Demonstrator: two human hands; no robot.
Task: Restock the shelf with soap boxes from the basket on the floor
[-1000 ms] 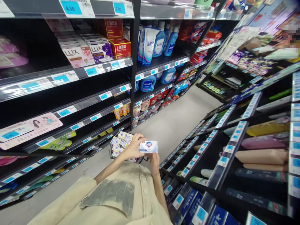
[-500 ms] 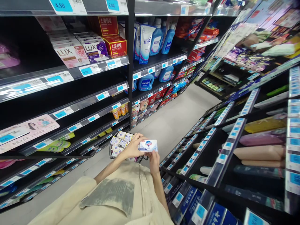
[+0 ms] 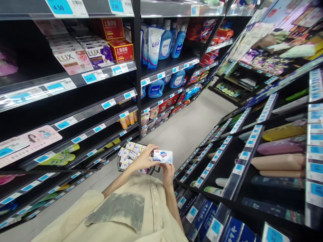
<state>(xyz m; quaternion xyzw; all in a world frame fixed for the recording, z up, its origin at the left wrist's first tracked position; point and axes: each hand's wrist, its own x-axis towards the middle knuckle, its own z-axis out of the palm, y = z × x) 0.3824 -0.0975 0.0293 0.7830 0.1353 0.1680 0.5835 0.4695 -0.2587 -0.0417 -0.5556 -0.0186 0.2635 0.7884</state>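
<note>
Left grip (image 3: 143,160) pinches the soap box (image 3: 163,156) at one end; right grip (image 3: 168,172) pinches it below.

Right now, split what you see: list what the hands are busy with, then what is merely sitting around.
In hand: soap box, held by left hand and right hand; basket with similar boxes behind.
Lying about: LUX boxes, red boxes, blue detergent bottles, yellow bottles, all shelved.

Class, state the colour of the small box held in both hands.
The small box is white with a blue logo, best seen in the head view.
</note>
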